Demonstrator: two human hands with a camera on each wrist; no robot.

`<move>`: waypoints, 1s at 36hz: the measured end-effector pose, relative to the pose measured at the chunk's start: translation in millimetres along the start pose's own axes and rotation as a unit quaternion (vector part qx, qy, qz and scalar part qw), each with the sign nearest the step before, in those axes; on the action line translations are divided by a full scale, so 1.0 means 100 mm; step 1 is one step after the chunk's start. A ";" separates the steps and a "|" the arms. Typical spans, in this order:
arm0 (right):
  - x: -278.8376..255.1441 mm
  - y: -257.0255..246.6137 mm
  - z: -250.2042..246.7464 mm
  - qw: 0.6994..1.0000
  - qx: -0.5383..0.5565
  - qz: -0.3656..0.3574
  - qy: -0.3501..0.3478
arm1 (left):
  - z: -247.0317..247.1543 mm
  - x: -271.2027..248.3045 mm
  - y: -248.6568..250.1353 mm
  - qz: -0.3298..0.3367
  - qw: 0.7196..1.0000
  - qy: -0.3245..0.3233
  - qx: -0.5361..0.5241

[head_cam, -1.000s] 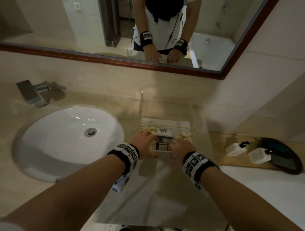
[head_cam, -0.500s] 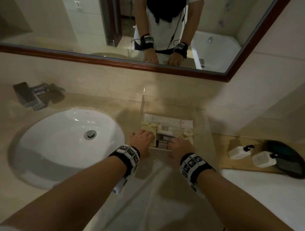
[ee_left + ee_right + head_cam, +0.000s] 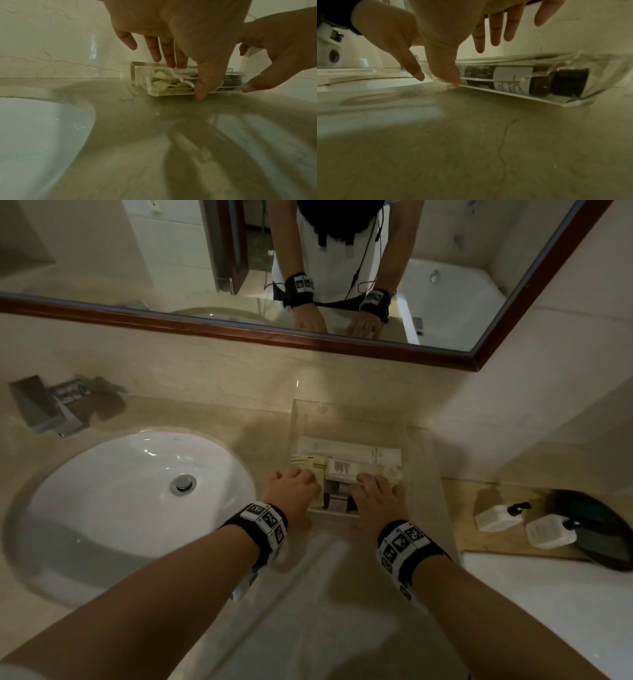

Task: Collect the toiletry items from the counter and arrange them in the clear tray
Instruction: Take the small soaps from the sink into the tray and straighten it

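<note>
A clear tray (image 3: pixel 416 470) sits on a beige stone counter (image 3: pixel 329 594), right of a white sink (image 3: pixel 113 501) and near the back wall. Both hands rest at the tray's near edge. The left hand (image 3: pixel 294 491) has fingers extended over the rim, thumb against the near wall. The right hand (image 3: pixel 376 498) does likewise, fingers spread. Inside lie yellow sachets (image 3: pixel 164 85), a white tube (image 3: pixel 349 451) and a dark labelled bottle (image 3: pixel 530 81).
</note>
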State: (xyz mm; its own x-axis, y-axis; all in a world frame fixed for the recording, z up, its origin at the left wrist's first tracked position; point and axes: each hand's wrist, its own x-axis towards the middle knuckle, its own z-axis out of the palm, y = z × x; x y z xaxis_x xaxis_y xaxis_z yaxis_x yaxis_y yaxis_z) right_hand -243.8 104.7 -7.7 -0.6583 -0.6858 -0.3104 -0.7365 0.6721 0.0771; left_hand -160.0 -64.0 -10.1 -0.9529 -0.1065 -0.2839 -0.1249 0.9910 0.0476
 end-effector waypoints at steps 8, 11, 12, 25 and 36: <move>-0.05 -0.03 0.05 0.998 -0.038 -0.046 0.026 | -0.02 0.01 -0.02 0.037 0.999 -0.031 -0.004; -0.03 -0.04 0.05 0.998 -0.031 -0.045 0.014 | -0.03 0.02 -0.01 0.037 0.998 -0.041 -0.012; -0.02 -0.03 0.05 0.999 -0.028 -0.043 0.013 | -0.04 0.03 -0.01 0.033 0.999 -0.039 -0.018; 0.16 0.06 0.00 0.999 0.003 0.029 0.027 | -0.04 0.22 0.01 -0.014 0.999 -0.017 -0.049; 0.39 0.21 0.03 0.995 -0.004 0.090 -0.037 | 0.04 0.45 -0.11 -0.047 0.999 0.004 -0.023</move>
State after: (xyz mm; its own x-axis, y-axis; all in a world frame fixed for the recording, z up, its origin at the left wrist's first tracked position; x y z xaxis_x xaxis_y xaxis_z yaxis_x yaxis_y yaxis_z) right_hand -284.4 93.5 -20.9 -0.7666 -0.5318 -0.3600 -0.6090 0.7799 0.1447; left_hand -200.6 -79.5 -26.8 -0.9385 -0.1999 -0.2814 -0.2267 0.9718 0.0655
